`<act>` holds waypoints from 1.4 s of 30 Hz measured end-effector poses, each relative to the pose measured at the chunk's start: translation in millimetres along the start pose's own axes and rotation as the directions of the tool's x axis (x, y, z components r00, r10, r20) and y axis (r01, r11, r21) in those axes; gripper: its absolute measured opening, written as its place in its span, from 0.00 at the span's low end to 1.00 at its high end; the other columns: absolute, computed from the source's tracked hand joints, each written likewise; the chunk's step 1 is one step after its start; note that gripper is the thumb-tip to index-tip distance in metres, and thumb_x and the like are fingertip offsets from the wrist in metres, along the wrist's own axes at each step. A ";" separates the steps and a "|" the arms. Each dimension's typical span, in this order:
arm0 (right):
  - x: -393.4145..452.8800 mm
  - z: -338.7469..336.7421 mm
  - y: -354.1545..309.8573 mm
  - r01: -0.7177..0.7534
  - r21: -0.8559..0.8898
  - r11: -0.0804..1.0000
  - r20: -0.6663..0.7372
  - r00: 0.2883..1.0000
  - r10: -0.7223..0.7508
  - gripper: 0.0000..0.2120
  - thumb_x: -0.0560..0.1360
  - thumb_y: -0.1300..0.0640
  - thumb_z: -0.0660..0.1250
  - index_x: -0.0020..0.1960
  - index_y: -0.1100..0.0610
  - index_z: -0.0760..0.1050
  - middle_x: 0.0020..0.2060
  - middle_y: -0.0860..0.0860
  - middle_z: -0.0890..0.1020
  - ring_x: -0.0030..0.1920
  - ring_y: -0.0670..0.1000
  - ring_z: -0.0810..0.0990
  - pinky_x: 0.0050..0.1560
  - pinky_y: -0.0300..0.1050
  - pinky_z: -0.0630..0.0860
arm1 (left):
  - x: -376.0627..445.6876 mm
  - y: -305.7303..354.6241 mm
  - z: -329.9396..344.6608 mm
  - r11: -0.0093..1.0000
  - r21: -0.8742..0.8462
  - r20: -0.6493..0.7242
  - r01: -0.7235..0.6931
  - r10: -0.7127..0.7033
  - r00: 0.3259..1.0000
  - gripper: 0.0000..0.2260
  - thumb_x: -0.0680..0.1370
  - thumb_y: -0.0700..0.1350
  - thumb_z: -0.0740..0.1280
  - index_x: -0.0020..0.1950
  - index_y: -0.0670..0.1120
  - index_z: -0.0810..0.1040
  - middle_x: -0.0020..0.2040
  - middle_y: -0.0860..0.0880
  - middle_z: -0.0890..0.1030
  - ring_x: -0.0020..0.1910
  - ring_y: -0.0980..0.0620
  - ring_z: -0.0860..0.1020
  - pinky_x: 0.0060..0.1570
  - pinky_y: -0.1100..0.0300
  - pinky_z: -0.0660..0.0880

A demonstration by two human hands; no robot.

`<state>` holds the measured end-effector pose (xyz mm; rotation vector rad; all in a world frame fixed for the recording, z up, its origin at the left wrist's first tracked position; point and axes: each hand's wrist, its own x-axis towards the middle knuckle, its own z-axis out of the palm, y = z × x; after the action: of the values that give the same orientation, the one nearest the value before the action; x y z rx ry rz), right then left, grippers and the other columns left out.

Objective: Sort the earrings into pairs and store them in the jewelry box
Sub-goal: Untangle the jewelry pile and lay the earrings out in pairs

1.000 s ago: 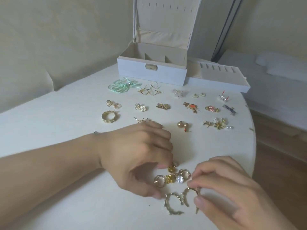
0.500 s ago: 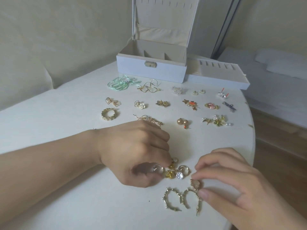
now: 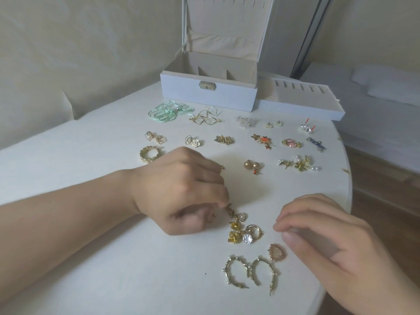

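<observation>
Pinching a small gold earring point(image 3: 230, 211) with your left hand point(image 3: 181, 189) above the unsorted pile point(image 3: 244, 233).
Your right hand point(image 3: 318, 233) hovers at four o'clock, fingers loosely curled, empty; jewelry box point(image 3: 209, 96) open at twelve on the desk point(image 3: 91, 258).

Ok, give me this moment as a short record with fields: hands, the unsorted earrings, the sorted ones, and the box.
left hand: fingers curled, pinching a small gold earring at the top of the unsorted cluster
right hand: hovering beside the cluster, fingers loosely curled, holding nothing
near edge: two gold C-shaped hoops side by side; pink oval earring beside them
sorted pairs: rows laid out between the hands and the box
jewelry box: lid up, compartments look empty
tray: right of the box
</observation>
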<state>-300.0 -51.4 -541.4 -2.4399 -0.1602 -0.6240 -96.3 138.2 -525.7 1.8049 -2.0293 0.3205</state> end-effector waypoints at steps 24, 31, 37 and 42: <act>14.9 -10.9 11.0 0.071 -0.079 0.994 0.313 0.949 -0.043 0.08 0.76 0.49 0.65 0.51 0.40 0.81 0.55 0.38 0.74 0.60 0.49 0.73 0.56 0.39 0.69 | 6.3 -0.4 -0.7 0.972 0.053 0.101 -0.229 0.223 0.970 0.10 0.73 0.45 0.65 0.49 0.43 0.84 0.34 0.47 0.75 0.32 0.45 0.66 0.28 0.55 0.63; 15.9 -12.1 15.6 0.030 -0.036 0.999 0.295 0.955 -0.018 0.06 0.74 0.45 0.67 0.50 0.41 0.80 0.56 0.39 0.75 0.62 0.50 0.72 0.59 0.34 0.66 | 6.3 -1.6 -0.8 0.978 0.045 0.099 -0.203 0.198 0.975 0.13 0.67 0.41 0.68 0.50 0.42 0.83 0.34 0.48 0.76 0.32 0.44 0.67 0.27 0.54 0.64; 17.6 -13.5 17.6 0.040 -0.065 0.997 0.363 0.932 -0.014 0.12 0.76 0.43 0.64 0.58 0.38 0.78 0.59 0.38 0.73 0.65 0.49 0.70 0.62 0.37 0.65 | 7.5 -1.5 -4.5 0.986 0.055 0.047 -0.155 0.152 0.987 0.16 0.67 0.38 0.60 0.53 0.42 0.79 0.35 0.47 0.75 0.34 0.46 0.66 0.30 0.58 0.61; 18.7 -14.2 16.7 0.030 -0.079 0.996 0.383 0.924 0.003 0.09 0.76 0.42 0.63 0.55 0.37 0.77 0.59 0.37 0.72 0.66 0.49 0.68 0.62 0.38 0.65 | 7.7 -2.6 -9.3 0.997 0.037 0.009 -0.067 0.067 0.998 0.16 0.66 0.36 0.57 0.49 0.41 0.80 0.34 0.49 0.74 0.33 0.46 0.67 0.30 0.59 0.62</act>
<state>-284.9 -73.8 -531.5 -2.6213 -0.3138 -0.1522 -93.1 134.9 -514.3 1.7650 -2.1060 0.3736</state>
